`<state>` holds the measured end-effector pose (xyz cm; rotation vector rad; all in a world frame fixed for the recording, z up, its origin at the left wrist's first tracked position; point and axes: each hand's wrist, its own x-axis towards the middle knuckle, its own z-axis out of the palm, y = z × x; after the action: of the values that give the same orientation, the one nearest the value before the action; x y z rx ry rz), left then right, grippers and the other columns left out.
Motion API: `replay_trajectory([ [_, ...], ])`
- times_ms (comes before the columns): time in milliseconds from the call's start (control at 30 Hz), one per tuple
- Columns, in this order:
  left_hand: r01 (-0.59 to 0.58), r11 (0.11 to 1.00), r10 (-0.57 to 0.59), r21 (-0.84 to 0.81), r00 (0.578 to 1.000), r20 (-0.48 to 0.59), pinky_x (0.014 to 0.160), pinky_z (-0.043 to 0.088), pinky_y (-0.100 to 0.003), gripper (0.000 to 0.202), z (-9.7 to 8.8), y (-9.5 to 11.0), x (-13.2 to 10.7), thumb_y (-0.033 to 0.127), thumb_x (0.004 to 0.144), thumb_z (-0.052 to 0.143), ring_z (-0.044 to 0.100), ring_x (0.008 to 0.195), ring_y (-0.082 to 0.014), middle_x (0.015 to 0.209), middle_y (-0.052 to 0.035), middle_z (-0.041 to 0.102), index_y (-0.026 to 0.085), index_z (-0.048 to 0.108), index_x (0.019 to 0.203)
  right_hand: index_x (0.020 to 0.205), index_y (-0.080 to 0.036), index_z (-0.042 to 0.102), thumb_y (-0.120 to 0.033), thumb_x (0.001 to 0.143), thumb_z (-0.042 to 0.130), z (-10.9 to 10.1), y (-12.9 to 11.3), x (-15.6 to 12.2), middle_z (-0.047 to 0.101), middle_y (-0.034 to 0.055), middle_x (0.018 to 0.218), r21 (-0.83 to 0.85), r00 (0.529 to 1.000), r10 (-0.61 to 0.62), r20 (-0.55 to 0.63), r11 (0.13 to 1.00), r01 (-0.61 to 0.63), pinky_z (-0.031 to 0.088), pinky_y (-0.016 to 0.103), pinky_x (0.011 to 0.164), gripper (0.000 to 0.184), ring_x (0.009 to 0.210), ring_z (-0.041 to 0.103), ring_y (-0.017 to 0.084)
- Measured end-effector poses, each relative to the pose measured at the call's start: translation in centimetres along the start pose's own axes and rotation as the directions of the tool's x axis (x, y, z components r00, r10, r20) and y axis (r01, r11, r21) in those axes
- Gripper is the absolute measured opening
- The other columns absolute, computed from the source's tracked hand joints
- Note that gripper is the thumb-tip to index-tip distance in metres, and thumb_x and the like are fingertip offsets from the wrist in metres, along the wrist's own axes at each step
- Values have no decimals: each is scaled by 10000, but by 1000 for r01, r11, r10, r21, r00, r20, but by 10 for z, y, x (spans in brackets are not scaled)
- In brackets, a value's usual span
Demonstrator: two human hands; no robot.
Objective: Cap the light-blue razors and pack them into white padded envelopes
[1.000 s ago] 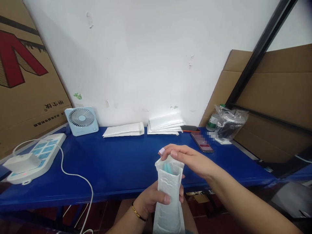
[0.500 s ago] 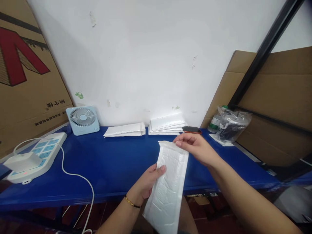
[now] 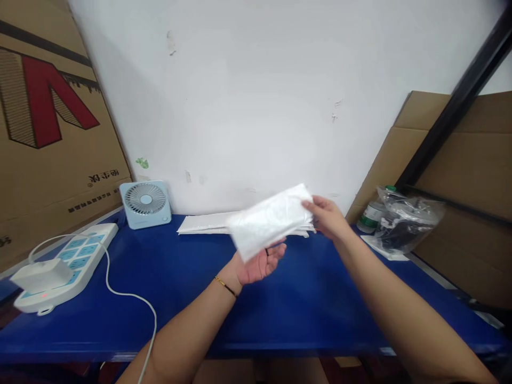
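Observation:
A white padded envelope, somewhat blurred by motion, is held above the blue table. My right hand pinches its right end between thumb and fingers. Below the envelope, my left hand is palm up with its fingers apart and loosely curled, gripping nothing. Whether it touches the envelope's underside I cannot tell. Behind, along the wall, lie more white envelopes; the held one covers most of the pile on the right.
At the left stand a light blue fan and a white power strip whose cable hangs over the front edge. A bottle and a clear plastic bag are at the right. Cardboard leans behind them.
The envelope has risen from near my lap to over the table's back and turned from upright to nearly sideways. My left hand has let go of it and turned palm up.

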<state>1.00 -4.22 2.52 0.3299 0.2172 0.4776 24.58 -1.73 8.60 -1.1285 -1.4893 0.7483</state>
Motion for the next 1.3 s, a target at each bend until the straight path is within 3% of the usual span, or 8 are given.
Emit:
replay_trajectory([
  [200,-312,949,296,40,841,-454,598,495,-245,271,-47,31,17,321,893,436,641,740,-162,890,-87,621,119,514,1055,845,-55,639,-320,798,552,-38,43,82,642,172,834,-628,937,157,-311,706,-327,447,335,720,283,826,591,250],
  [333,-492,866,441,92,664,-604,611,513,-262,120,-63,43,21,215,828,498,652,750,-175,868,-83,619,135,520,915,1071,-30,585,-267,766,565,-20,53,88,499,257,1198,-806,916,-96,-390,516,-290,307,512,927,386,1178,382,390],
  [467,-620,773,539,135,530,-654,646,521,-268,56,-69,52,20,165,790,511,650,750,-165,837,-66,603,155,504,844,1159,-149,562,-279,803,510,54,52,72,516,149,1223,-895,924,-348,160,343,284,289,443,956,383,1152,412,297],
  [533,-641,755,554,138,513,-656,671,524,-278,54,-71,54,19,182,792,506,649,770,-167,853,-68,603,159,503,841,1124,-181,584,-291,780,551,102,55,63,559,114,1171,-778,834,-315,454,316,543,292,420,953,363,1117,439,274],
  [667,-652,752,561,98,556,-614,729,528,-295,184,-71,56,14,287,804,534,640,861,-181,956,-97,613,153,527,928,890,-151,640,-178,813,512,166,61,51,631,123,967,-754,788,-258,559,237,612,327,403,886,152,998,511,261],
  [933,-824,564,718,-62,526,-455,790,525,-343,365,-53,50,12,470,751,575,633,904,-234,917,-91,652,144,605,911,1024,-213,615,-204,901,435,103,59,-39,651,82,1079,-585,714,-496,494,418,695,448,311,783,218,954,599,201],
  [1067,-845,528,765,85,430,-480,836,496,-315,306,-40,39,18,378,736,618,636,909,-215,926,-94,664,120,628,901,1074,-242,584,-322,851,557,70,64,-80,630,71,1094,-544,816,-327,476,620,565,459,356,865,238,1028,575,222],
  [1300,-874,364,918,324,278,-281,904,450,-340,370,-13,10,35,331,725,670,614,996,-219,993,-84,664,147,616,1041,1420,-214,237,-549,616,725,66,95,-80,321,136,1423,-479,955,-74,287,852,210,309,445,1069,998,1304,334,289],
])
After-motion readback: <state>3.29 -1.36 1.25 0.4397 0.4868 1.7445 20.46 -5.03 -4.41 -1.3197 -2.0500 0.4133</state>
